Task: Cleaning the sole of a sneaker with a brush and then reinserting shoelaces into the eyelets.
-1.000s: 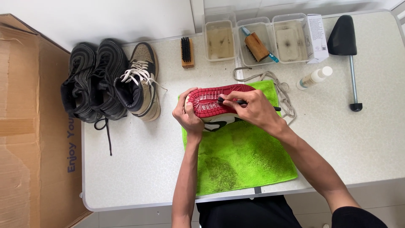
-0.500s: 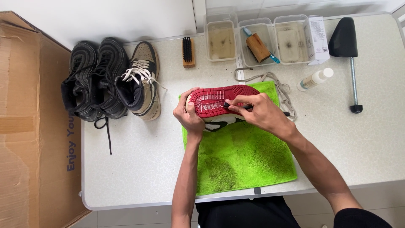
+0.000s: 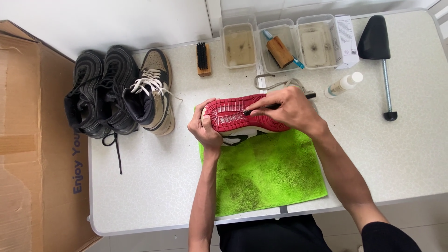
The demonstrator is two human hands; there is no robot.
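Red-soled sneaker: held sole-up over the upper edge of a green microfibre cloth, near the middle of the white table. Left hand grips one end, fingers curled closed around it. Right hand rests on the sole, fingers pinched shut on a thin dark pick, tip in the tread.

Surroundings: two black sneakers and a tan high-top to the left; small wooden brush behind; three clear tubs, the middle one holding a wooden-handled brush; white box; small white bottle; black shoe tree to the right; cardboard box at far left. Loose laces lie just behind the shoe.

Hidden: right hand covers the far end of the sole; the upper is mostly out of sight.

Orientation: long axis runs left to right; which end is the toe cannot be told.
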